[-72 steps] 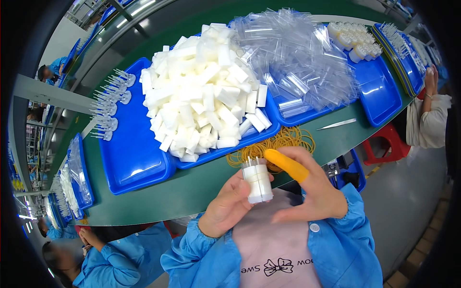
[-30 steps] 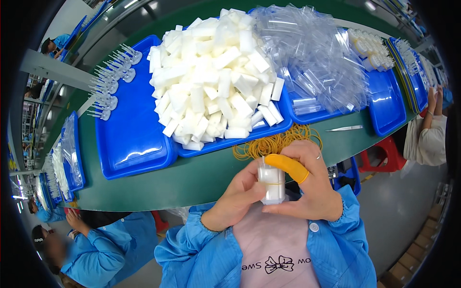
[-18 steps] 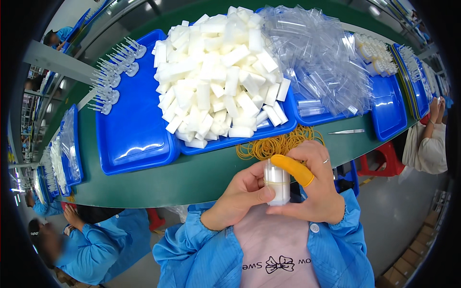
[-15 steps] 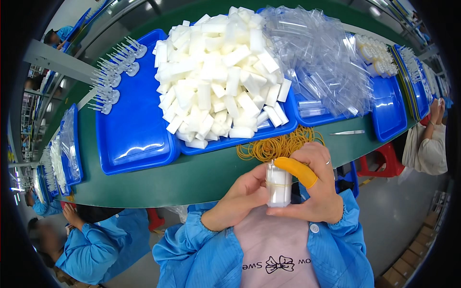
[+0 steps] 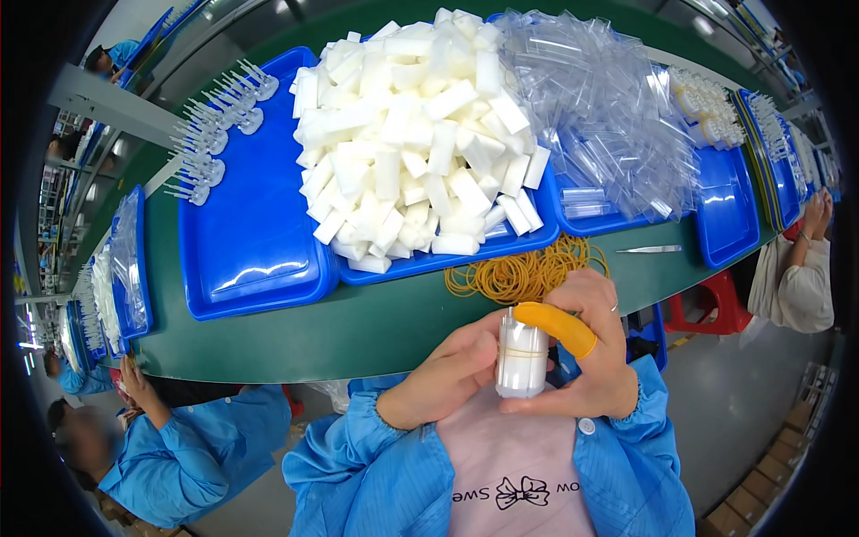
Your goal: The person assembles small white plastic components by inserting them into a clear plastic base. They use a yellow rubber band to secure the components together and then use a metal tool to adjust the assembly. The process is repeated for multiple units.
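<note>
In front of my chest I hold a small bundle of clear plastic pieces around a white foam block (image 5: 523, 362), upright, with a thin yellow rubber band round its middle. My right hand (image 5: 598, 353) grips it from the right, the index finger in an orange finger cot over its top and the thumb low at its base. My left hand (image 5: 446, 376) is closed against its left side, thumb raised; its other fingertips are hidden behind the bundle. Just beyond lies a heap of yellow rubber bands (image 5: 510, 276) on the green table (image 5: 358, 345).
A blue tray (image 5: 255, 268) at left carries clear stemmed plastic parts (image 5: 210, 134). White foam blocks (image 5: 412, 143) are heaped in the middle tray, and clear plastic pieces (image 5: 599, 116) to its right. Tweezers (image 5: 649, 249) lie at right. Co-workers sit on both sides.
My left thumb has lifted off the front of the bundle. The bundle has shifted slightly right and down. The co-worker at left has moved their hands.
</note>
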`<state>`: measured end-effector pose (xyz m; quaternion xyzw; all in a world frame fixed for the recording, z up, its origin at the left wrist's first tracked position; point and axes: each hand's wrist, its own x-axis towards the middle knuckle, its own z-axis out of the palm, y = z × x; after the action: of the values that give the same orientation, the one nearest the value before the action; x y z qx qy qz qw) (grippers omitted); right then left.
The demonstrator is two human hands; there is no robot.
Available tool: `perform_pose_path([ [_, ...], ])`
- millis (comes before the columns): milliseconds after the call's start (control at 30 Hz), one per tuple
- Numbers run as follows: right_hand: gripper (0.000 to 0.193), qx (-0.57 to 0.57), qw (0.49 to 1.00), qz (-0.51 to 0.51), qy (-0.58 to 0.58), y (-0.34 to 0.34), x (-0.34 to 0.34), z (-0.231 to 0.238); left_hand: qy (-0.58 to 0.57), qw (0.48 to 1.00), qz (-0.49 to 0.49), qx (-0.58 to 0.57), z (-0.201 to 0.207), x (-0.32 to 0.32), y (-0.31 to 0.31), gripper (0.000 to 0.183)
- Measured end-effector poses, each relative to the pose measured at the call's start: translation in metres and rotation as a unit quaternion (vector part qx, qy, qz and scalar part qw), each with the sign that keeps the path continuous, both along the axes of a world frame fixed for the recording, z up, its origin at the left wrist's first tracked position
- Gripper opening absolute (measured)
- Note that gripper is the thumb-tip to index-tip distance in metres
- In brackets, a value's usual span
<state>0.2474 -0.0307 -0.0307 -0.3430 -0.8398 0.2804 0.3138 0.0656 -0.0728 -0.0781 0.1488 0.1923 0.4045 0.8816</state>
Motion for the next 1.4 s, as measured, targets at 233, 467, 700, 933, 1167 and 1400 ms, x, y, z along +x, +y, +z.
perform_pose_path([
  [233,0.073,-0.002,0.999,-0.001,-0.046,0.001,-0.002,0.007,0.054,0.998,0.036,0.006,-0.003,-0.002,-0.001,0.057],
  [467,0.072,-0.005,1.0,-0.003,-0.03,-0.003,-0.005,0.003,0.054,0.997,0.043,0.021,-0.003,0.001,-0.002,0.056],
  [700,0.069,-0.015,1.0,-0.005,0.007,0.001,-0.001,0.001,0.015,1.0,0.001,-0.021,0.006,-0.005,0.002,0.057],
  [933,0.07,0.045,0.998,-0.027,-0.025,-0.003,-0.003,-0.004,0.025,0.998,0.059,0.014,-0.009,0.003,-0.005,0.058],
  [1167,0.079,-0.045,0.998,0.012,0.029,-0.005,0.005,-0.012,-0.019,0.999,-0.012,0.025,-0.011,-0.005,-0.001,0.056],
  [1400,0.076,-0.28,0.944,0.064,0.163,0.013,0.028,0.002,0.16,0.984,-0.073,0.038,0.01,-0.006,-0.002,0.073],
])
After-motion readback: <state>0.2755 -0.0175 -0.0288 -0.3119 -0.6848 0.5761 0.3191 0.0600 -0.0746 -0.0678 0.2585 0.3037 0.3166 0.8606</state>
